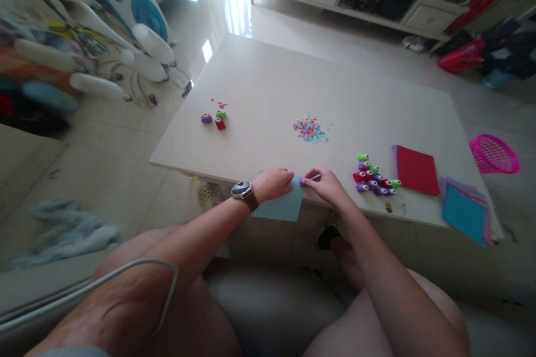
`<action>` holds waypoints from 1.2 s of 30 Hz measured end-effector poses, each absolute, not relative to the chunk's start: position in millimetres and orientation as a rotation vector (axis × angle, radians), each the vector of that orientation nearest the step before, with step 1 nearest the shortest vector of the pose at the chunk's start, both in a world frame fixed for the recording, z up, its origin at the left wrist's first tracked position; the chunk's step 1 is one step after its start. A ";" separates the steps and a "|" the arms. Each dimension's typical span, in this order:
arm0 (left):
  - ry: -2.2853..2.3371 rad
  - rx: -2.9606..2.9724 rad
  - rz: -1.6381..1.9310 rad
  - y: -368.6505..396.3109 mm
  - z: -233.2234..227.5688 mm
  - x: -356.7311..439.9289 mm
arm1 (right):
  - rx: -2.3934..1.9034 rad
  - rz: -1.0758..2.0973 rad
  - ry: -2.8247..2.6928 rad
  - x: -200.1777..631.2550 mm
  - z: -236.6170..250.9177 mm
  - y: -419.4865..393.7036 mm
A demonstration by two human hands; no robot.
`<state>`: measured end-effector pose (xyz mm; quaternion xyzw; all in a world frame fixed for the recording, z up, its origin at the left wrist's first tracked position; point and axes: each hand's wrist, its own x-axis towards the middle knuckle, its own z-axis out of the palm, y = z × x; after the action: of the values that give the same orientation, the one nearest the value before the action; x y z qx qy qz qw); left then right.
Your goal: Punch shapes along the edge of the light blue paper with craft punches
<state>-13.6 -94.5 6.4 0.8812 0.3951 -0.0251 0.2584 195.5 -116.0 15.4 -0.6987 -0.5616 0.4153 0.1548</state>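
**Punching Little Shapes at the White Table**

Sitting at a low white table (259, 83), a person works at its near edge with both hands.

Far to the left, off the table, stands a blue and white fan (136, 5) on the floor. On the left part of the table sit three small punches (214, 118), one purple, one green and one red, close together. A few tiny paper bits lie just behind them.

Next comes the left hand (274, 183). It wears a watch (243, 190) on the wrist. The hand lies flat with the fingers mostly closed, pressing on a light blue paper sheet (281, 206). The sheet hangs over the table's near edge, partly on the table and partly off it.

Between the two hands is a small purple punch (302, 181), sitting on the top edge of the blue sheet. The left fingers touch it on one side.

The right hand (329, 184) is curled, and its fingers pinch the punch from the other side.

Farther back, in the middle of the table, is a pile of paper bits (310, 127), pink, blue and purple.

Right of the hands is a bunch of punches (374, 178) in green, red and purple, all touching. Beside them lies a red paper stack (416, 169). Then comes a fanned stack of blue and pink paper (464, 209) at the table's right corner. A pink basket (494, 153) sits on the floor past the table.
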 end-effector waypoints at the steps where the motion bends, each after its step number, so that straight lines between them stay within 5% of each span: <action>1: 1.084 2.382 -0.066 -94.4 6.4 -12.5 | -2.015 1.185 -1.603 195.1 15.3 -115.6; 9: 1.273 2.298 -0.122 -98.7 14.9 4.2 | -2.221 0.999 -1.724 185.7 25.5 -110.4; 27: 1.301 2.273 -0.240 -95.4 17.7 11.7 | -2.274 1.196 -1.747 192.1 37.7 -106.2; 36: 1.273 2.342 -0.200 -101.7 11.5 4.9 | -2.088 0.775 -2.082 207.3 32.0 -119.6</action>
<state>4.9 -101.7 11.5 0.8522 0.4631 -0.0728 0.2323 207.3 -119.6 32.0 -0.6841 -0.6822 0.2538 0.0461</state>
